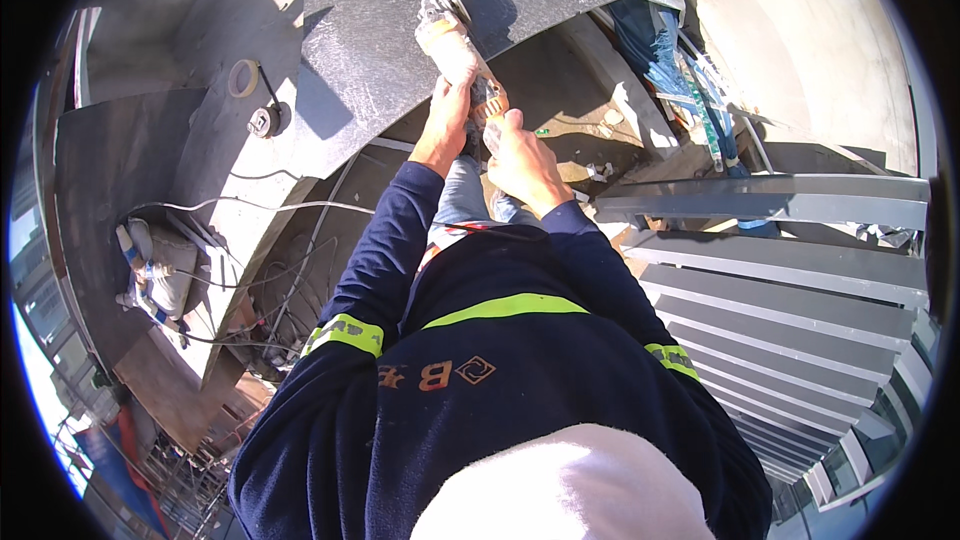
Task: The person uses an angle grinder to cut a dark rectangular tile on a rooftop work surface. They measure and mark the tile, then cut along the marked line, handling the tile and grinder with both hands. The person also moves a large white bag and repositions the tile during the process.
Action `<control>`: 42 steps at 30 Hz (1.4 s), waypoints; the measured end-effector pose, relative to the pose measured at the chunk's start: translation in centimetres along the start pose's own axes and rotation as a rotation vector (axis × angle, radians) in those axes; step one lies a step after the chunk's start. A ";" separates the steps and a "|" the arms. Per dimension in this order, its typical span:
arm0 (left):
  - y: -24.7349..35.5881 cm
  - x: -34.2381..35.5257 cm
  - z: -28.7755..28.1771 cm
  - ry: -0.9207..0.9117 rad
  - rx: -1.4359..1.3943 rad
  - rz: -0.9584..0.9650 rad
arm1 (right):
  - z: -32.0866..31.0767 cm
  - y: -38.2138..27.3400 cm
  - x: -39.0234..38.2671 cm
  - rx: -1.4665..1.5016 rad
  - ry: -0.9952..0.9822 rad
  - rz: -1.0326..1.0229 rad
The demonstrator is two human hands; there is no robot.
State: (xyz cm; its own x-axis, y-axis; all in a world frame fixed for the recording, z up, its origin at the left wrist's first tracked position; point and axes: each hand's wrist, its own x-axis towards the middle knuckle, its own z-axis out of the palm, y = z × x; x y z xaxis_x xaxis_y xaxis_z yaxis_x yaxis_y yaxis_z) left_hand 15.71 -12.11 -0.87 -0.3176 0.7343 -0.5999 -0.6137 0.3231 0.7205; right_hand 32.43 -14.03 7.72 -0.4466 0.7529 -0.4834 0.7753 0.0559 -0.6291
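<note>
Across panel [385,55] edge, grinder [490,100] forward-left

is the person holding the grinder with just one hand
No, the left hand grips the grinder toward its front while the right hand holds its rear.

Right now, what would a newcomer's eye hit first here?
First, the orange-and-grey angle grinder at upper centre, over a dark grey sheet, with the left-hand grip nearer its head and the right-hand grip at its rear. Next, the bright yellow-green band across the navy top, lower centre. Then the row of grey slats at lower right.
</note>
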 end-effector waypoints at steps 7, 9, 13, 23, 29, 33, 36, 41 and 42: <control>-0.6 -1.5 0.3 -0.007 -0.016 -0.005 | 0.3 0.3 -1.1 -0.021 -0.006 0.051; -0.9 -1.4 0.1 0.003 -0.020 -0.006 | 0.3 0.2 -1.1 -0.023 -0.010 0.065; -0.7 -0.4 -0.1 0.006 -0.015 -0.014 | 0.2 0.1 -0.6 -0.014 -0.003 0.040; 1.0 3.2 -0.8 -0.024 0.057 0.007 | 0.1 -1.0 3.1 0.000 0.033 -0.035; 1.8 2.7 -0.7 -0.198 -0.256 -0.129 | -0.4 -1.0 2.4 -0.062 0.001 0.034; -0.3 1.2 -0.7 -0.190 -0.205 -0.092 | -0.5 -0.6 -0.7 -0.059 -0.040 0.079; -0.7 0.3 -0.4 -0.143 -0.195 -0.078 | -0.3 -0.1 -1.1 -0.039 -0.032 0.052; 1.2 1.2 0.3 -0.089 -0.140 -0.058 | -0.1 -0.3 0.8 -0.069 -0.006 0.041; 1.5 1.5 0.3 -0.078 -0.131 -0.051 | -0.1 -0.4 1.3 -0.071 0.001 0.035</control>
State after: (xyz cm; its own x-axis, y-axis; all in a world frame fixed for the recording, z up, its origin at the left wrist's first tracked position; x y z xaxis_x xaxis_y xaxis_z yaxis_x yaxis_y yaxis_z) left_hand 14.53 -10.30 -0.57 -0.2297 0.7645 -0.6024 -0.7186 0.2842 0.6347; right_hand 31.57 -13.03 7.46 -0.4186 0.7556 -0.5038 0.8199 0.0759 -0.5674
